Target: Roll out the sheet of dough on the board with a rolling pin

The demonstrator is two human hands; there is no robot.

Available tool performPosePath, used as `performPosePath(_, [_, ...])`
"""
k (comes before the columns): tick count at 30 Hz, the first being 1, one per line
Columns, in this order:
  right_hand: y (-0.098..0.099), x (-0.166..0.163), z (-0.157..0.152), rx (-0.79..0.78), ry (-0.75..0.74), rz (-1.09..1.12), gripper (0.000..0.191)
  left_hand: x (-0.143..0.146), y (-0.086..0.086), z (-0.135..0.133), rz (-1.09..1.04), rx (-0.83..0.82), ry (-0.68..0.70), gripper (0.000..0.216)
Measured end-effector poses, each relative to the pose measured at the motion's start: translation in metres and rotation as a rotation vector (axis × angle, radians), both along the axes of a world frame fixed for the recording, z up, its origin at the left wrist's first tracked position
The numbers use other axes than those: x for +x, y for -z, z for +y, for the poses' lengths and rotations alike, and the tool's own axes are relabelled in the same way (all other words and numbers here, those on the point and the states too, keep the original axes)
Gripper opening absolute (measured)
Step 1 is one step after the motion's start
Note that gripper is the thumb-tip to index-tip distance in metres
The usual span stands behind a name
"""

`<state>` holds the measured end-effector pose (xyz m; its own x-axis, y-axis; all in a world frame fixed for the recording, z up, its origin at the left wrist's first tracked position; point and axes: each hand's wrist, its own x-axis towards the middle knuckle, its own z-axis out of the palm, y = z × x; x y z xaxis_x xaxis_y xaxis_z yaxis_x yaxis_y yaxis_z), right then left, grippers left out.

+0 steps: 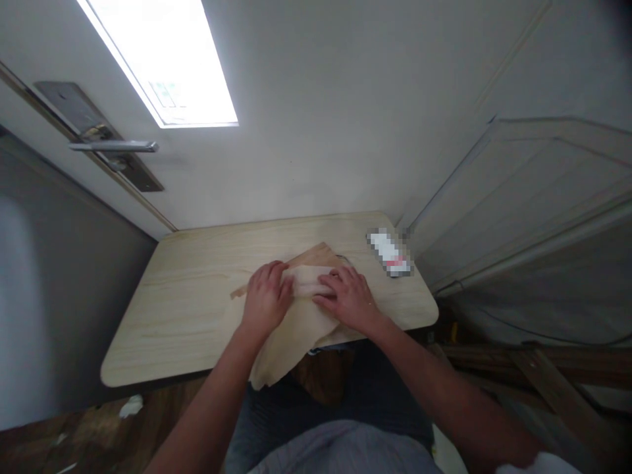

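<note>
My left hand [269, 293] and my right hand [349, 296] lie side by side on a tan paper sheet [291, 332] on the table, their fingers bent over its edges. Between the fingertips is a pale folded band [307, 280], pressed from both ends. A darker brown corner [316, 252] points away from me behind the band. The near part of the sheet hangs over the table's front edge toward my lap. Whether the pale band is the same sheet or something wrapped in it, I cannot tell.
The pale wood-grain table [182, 296] stands against a white door with a metal handle [118, 146] and a bright window [162, 52]. A blurred-out phone-like object [390, 252] lies at the table's right. White scraps [131, 406] are on the floor; wooden beams [548, 375] stand at right.
</note>
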<state>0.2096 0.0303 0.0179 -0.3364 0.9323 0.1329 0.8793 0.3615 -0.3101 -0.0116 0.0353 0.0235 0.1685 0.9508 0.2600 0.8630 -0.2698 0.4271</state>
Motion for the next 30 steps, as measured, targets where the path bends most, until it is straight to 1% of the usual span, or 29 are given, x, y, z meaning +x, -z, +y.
performPosePath(2, [0.006,0.0,-0.002,0.043,0.062,-0.021,0.047,0.012,0.008,0.006,0.107,-0.024,-0.015,0.04])
performPosePath(5, [0.014,-0.002,0.002,0.08,0.132,-0.056,0.048,0.018,0.016,0.015,0.211,-0.04,-0.076,0.043])
performPosePath(11, [0.021,-0.007,0.026,0.12,0.211,-0.033,0.049,0.021,0.015,0.035,0.245,-0.034,-0.103,0.046])
performPosePath(17, [0.019,-0.009,0.042,0.13,0.215,-0.026,0.05,0.023,0.013,0.049,0.299,-0.07,-0.114,0.046])
performPosePath(23, [0.013,-0.009,0.051,0.059,0.212,-0.044,0.049,0.024,0.01,0.058,0.364,-0.094,-0.103,0.047])
performPosePath(30, [0.008,-0.012,0.065,0.017,0.25,-0.097,0.051,0.023,0.011,0.072,0.396,-0.087,-0.091,0.048])
